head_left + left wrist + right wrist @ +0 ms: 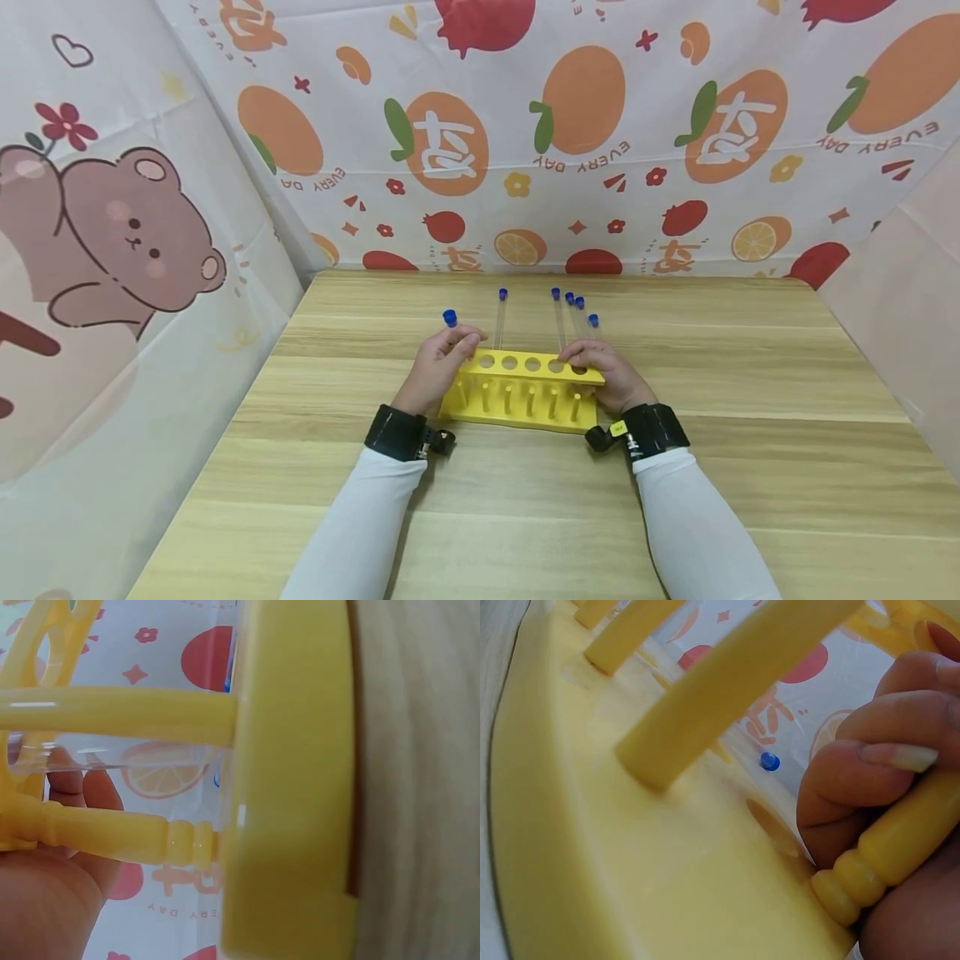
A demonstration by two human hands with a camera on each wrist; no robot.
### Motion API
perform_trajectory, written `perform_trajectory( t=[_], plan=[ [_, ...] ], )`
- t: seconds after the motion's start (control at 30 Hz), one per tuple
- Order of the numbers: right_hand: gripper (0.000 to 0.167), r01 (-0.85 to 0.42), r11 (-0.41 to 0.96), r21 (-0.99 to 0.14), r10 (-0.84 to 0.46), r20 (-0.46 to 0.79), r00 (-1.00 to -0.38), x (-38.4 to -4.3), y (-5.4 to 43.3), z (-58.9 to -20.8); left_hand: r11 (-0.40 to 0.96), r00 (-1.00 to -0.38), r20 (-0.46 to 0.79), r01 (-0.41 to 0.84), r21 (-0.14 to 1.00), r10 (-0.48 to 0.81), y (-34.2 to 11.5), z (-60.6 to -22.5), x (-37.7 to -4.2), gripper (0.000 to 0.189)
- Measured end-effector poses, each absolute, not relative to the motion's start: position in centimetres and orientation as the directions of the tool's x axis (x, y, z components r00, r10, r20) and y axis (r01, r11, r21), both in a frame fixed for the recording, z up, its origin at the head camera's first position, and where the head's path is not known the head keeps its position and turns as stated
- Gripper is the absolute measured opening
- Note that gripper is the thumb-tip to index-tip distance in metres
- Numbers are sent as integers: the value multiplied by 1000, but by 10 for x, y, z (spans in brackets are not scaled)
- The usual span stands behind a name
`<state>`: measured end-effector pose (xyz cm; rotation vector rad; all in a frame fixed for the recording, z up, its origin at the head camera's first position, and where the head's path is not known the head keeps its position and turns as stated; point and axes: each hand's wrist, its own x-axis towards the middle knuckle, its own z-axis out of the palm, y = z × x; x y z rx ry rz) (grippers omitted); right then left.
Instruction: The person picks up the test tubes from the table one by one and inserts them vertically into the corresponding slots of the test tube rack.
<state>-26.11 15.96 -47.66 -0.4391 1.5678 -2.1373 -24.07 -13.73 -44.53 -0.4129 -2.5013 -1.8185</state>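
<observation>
A yellow test tube rack point(517, 421) stands on the table with a row of round holes above a row of pegs. At its left end my left hand point(438, 367) pinches a blue-capped test tube point(450, 317), whose cap shows above the fingers. In the left wrist view that clear tube point(135, 752) passes through the top plate and reaches down towards the base, and fingers point(101, 796) show behind the end post. My right hand point(611, 375) grips the rack's right end, its fingers point(847, 780) curled round the ridged post point(911, 832).
Beyond the rack, one blue-capped tube point(502, 317) lies behind its left half. Several more, among them one tube point(558, 317), lie close together behind its right end. A fruit-print cloth point(517, 217) hangs along the table's back edge, with a bear-print cloth point(150, 400) on the left.
</observation>
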Motion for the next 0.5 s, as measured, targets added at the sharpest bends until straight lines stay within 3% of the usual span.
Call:
perform_trajectory(
  t=[0.3,0.5],
  plan=[
    [32,173,-244,-954,-524,-20,-852,-261,159,-477,242,-945,233,287,927,228,-139,-445,-240,62],
    [32,181,-245,-952,-514,-31,-857,-261,160,-477,249,-969,135,186,950,209,-138,-442,-243,32]
  ],
)
